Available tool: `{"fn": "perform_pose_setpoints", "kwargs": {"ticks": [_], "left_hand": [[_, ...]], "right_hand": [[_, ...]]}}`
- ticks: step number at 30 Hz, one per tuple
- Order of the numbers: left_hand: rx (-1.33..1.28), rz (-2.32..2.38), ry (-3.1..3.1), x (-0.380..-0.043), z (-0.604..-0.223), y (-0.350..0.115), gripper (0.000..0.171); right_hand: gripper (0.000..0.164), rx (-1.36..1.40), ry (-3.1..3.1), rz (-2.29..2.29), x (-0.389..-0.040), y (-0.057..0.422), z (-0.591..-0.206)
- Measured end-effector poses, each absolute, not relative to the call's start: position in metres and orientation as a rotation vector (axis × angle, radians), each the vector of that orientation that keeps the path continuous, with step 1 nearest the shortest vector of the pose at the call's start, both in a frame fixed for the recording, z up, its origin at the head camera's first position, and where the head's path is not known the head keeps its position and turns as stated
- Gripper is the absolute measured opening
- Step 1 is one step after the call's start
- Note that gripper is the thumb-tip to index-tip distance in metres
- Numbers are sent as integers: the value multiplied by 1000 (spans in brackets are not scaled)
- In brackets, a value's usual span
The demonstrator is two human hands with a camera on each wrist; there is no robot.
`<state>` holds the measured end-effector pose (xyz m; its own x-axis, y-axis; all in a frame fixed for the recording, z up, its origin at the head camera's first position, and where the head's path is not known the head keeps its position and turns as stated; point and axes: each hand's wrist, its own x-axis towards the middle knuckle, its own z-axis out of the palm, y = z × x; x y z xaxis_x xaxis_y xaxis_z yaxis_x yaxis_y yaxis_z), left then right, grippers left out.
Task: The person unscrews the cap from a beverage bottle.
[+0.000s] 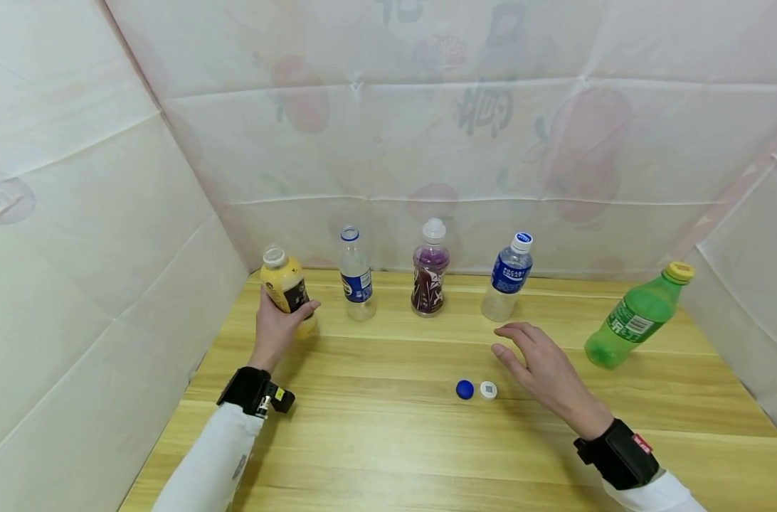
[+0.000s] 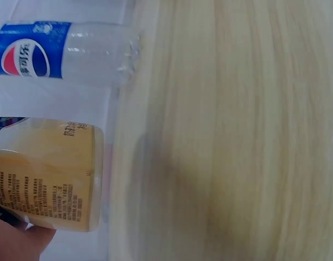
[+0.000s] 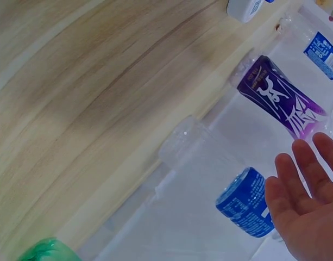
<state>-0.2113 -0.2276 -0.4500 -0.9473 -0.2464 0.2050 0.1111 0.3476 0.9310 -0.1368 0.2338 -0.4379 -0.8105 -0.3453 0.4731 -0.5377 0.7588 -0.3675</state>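
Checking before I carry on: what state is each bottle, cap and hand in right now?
Yellow bottle: held, cap unclear
Pepsi bottle: uncapped, upright
Purple-labelled bottle: capped, upright
Pocari Sweat bottle: capped
Green bottle: capped
Blue cap: off, lying loose
White cap: off, lying loose
Left hand: gripping the yellow bottle
Right hand: open, empty

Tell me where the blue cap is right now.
In the head view, the blue cap lies on the table, right of the picture's middle, just left of the white cap and left of the right hand.
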Motion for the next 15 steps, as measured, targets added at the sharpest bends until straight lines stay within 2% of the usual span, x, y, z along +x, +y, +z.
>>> {"fn": "perform_pose_setpoints", "kwargs": {"ticks": [15], "left_hand": [[132, -1629, -2387, -218, -466, -234, 98]], "right_hand": [[29, 672, -2597, 699, -138, 233, -436]]}}
